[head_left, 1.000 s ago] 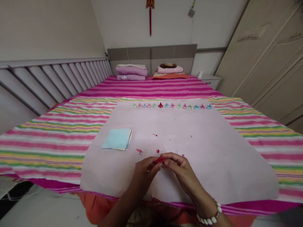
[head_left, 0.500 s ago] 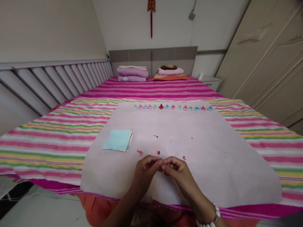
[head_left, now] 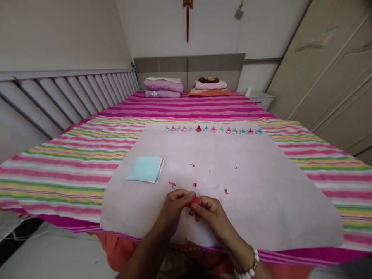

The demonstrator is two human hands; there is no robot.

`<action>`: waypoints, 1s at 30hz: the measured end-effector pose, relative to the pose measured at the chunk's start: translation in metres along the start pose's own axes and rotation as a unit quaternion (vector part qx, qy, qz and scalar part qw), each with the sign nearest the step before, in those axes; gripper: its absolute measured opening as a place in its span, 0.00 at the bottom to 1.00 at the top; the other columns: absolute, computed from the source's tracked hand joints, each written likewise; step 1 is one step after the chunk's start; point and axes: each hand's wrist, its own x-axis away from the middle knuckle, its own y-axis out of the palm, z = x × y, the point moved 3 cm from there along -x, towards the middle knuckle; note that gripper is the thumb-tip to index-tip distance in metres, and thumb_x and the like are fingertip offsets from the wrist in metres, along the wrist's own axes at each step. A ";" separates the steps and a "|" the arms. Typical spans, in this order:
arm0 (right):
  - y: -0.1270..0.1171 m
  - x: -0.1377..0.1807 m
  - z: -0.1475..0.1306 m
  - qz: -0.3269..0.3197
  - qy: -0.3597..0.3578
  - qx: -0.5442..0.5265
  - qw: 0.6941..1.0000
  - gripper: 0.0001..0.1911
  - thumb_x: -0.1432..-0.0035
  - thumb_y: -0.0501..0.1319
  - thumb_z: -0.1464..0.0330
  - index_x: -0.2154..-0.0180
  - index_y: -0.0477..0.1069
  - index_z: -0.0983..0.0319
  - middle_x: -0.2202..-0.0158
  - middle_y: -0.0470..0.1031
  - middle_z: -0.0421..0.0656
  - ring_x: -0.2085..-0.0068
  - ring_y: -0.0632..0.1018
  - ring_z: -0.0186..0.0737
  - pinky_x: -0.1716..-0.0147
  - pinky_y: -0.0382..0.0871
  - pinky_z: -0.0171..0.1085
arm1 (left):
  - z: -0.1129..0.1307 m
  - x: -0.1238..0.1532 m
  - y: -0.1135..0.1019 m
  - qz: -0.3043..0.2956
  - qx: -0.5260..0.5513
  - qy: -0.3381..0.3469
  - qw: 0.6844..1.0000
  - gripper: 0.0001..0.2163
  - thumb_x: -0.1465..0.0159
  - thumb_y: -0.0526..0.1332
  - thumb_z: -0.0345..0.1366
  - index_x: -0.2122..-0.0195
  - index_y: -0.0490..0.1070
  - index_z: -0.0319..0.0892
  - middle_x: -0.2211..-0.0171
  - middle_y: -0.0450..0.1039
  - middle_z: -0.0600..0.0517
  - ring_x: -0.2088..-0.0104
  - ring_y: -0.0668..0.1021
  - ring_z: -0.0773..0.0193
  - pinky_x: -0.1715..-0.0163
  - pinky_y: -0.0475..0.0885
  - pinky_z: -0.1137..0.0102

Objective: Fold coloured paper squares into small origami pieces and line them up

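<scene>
Between the fingers of both hands is a small red piece of folded paper (head_left: pixel 196 200), partly covered by thumbs and fingertips. My left hand (head_left: pixel 176 205) pinches it from the left side. From the right, my right hand (head_left: pixel 209 211) grips it too, with a beaded bracelet (head_left: pixel 250 267) on that wrist. The hands hover over the near part of a pale sheet (head_left: pixel 261 201). Just beyond them lie small red scraps, one a cut shape (head_left: pixel 172 184), another a little red piece (head_left: pixel 195 185), and a third scrap (head_left: pixel 226 192) to the right.
A stack of square paper (head_left: pixel 145 169), light blue on top, lies on the sheet's left. Along the far edge runs a row of several small folded paper pieces, a red one (head_left: pixel 198 128) among them. Striped bedding (head_left: pixel 66 162) surrounds the sheet; a slatted rail (head_left: pixel 72 93) stands left.
The red paper now shows more between my fingertips. My right hand has shifted slightly lower, its fingers turned differently around the paper. The whole view has tilted a little.
</scene>
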 end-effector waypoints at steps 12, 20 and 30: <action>0.002 0.001 0.003 -0.021 0.027 -0.055 0.998 0.16 0.53 0.69 0.57 0.77 0.74 0.65 0.77 0.77 0.42 0.80 0.72 0.31 0.76 0.64 0.33 | 0.001 0.002 -0.004 0.048 -0.037 0.023 0.998 0.11 0.42 0.63 0.39 0.79 0.70 0.39 0.86 0.66 0.57 0.81 0.68 0.68 0.74 0.63 0.71; -0.002 0.004 -0.004 0.028 -0.004 -0.068 0.997 0.16 0.50 0.67 0.58 0.79 0.72 0.64 0.83 0.73 0.38 0.81 0.70 0.30 0.77 0.62 0.32 | 0.004 0.006 0.000 0.117 -0.113 0.057 0.985 0.09 0.46 0.66 0.39 0.79 0.74 0.39 0.83 0.67 0.57 0.77 0.68 0.68 0.74 0.62 0.73; -0.022 0.006 -0.021 0.063 -0.077 -0.038 0.994 0.14 0.57 0.73 0.64 0.66 0.76 0.61 0.79 0.73 0.37 0.75 0.73 0.33 0.73 0.68 0.33 | 0.014 0.008 -0.006 0.072 -0.132 0.018 0.988 0.08 0.46 0.65 0.39 0.74 0.75 0.38 0.80 0.70 0.55 0.77 0.69 0.69 0.75 0.63 0.74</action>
